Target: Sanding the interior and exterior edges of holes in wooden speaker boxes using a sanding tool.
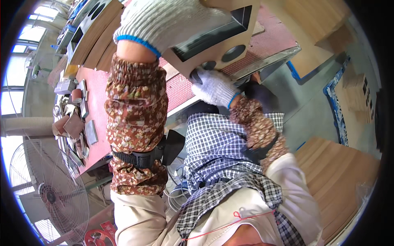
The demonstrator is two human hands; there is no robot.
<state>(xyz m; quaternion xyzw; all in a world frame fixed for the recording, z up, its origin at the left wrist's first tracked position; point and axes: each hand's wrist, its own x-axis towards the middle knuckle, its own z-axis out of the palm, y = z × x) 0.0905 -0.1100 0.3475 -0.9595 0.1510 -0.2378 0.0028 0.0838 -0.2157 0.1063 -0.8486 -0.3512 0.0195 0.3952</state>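
**Both gloved hands steadying a cut-out wooden panel over the red worktop**

The red worktop (98,102) is lying below and to the left of both grips, carrying stacks of brown panels (96,39) at its far end and a scatter of sanding blocks and small tools (76,123) along its near left edge. A standing fan (49,192) is sitting well below the left arm, at floor level. More stacked boards (336,172) are lying to the right of the right grip.

The wooden panel (230,45), with one rectangular opening and round holes, is being held tilted above the worktop's edge, probably so that its face and edges are turning toward the person for a look or for sanding. The left hand (164,20), in a white knit glove, is spreading across the panel's upper left part, its grip closed on the board. The right hand (213,86) is pressing up from beneath the lower edge, fingers curled against the wood near a round hole.
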